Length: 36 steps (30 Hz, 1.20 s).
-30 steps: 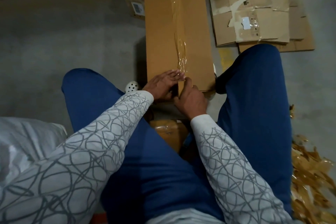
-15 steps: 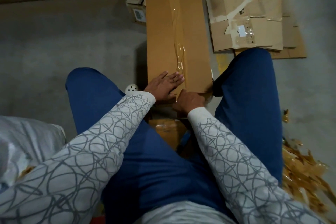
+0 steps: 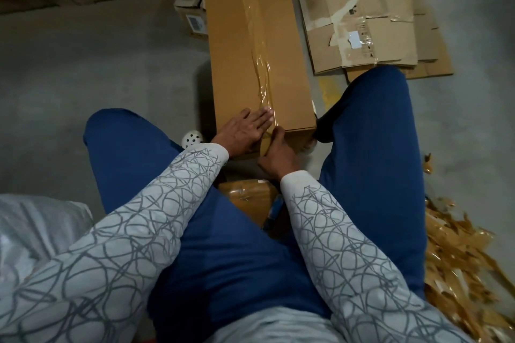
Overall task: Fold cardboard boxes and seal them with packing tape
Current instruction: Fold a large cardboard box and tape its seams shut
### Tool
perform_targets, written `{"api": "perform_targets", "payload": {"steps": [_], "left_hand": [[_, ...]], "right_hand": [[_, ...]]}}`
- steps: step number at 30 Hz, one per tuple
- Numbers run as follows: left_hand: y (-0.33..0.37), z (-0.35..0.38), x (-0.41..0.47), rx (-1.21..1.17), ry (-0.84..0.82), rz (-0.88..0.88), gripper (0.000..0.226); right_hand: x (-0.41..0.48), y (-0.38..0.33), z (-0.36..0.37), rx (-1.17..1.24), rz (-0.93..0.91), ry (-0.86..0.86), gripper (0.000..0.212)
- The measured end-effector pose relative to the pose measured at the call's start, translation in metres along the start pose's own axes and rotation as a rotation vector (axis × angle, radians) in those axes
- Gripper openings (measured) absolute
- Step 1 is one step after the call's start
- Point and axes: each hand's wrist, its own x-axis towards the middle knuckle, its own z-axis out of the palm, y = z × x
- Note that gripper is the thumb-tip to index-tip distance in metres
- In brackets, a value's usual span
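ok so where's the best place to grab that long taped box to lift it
Probably take the box by its long side walls, mid-length, one hand from each side: it lies flat, long and narrow, and the left hand and right hand crowd its near end.

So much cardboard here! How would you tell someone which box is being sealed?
Find the person's blue knees; the box on the floor between them is it, with the left hand flat on its near end. Unlike the torn, flattened cardboard to its right, it is assembled, clean, with one shiny tape strip down its middle.
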Motion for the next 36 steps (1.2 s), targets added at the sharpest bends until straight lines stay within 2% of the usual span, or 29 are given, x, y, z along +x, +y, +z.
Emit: {"api": "perform_targets", "payload": {"steps": [4,7,10,15,17,21,25,28,32,34,36], "left_hand": [[-0.009,-0.008,0.008,-0.058,-0.06,-0.175,0.096],[-0.011,-0.011,0.011,-0.066,-0.117,-0.203,0.103],[-0.009,-0.022,0.017,-0.165,-0.109,-0.193,0.083],[-0.016,-0.035,0.007,-0.615,0.014,-0.294,0.05],[-0.011,-0.032,0.0,-0.583,0.008,-0.277,0.05],[0.0,-0.03,-0.002,-0.375,-0.129,-0.252,0.068],[0.004,-0.021,-0.001,-0.256,-0.183,-0.233,0.069],[0.002,-0.025,-0.003,-0.308,-0.224,-0.227,0.067],[0.0,-0.031,-0.005,-0.362,-0.249,-0.253,0.091],[0.002,-0.031,-0.006,-0.374,-0.253,-0.259,0.093],[0.003,-0.029,-0.005,-0.388,-0.244,-0.262,0.092]], "right_hand": [[0.006,0.002,0.005,-0.021,0.032,0.094,0.093],[0.007,0.005,0.007,-0.059,0.062,0.088,0.094],[0.008,0.004,0.006,-0.016,0.126,0.086,0.091],[0.013,-0.004,0.004,0.165,0.142,0.108,0.088],[0.016,-0.005,0.005,0.226,0.142,0.097,0.083],[0.025,0.0,0.011,0.326,0.185,0.096,0.074],[0.028,0.006,0.014,0.355,0.205,0.071,0.072],[0.027,0.006,0.01,0.4,0.198,0.006,0.073],[0.025,0.002,-0.005,0.382,0.235,-0.038,0.056],[0.028,-0.001,-0.011,0.402,0.273,-0.061,0.051],[0.028,-0.001,-0.016,0.35,0.268,-0.118,0.037]]}}
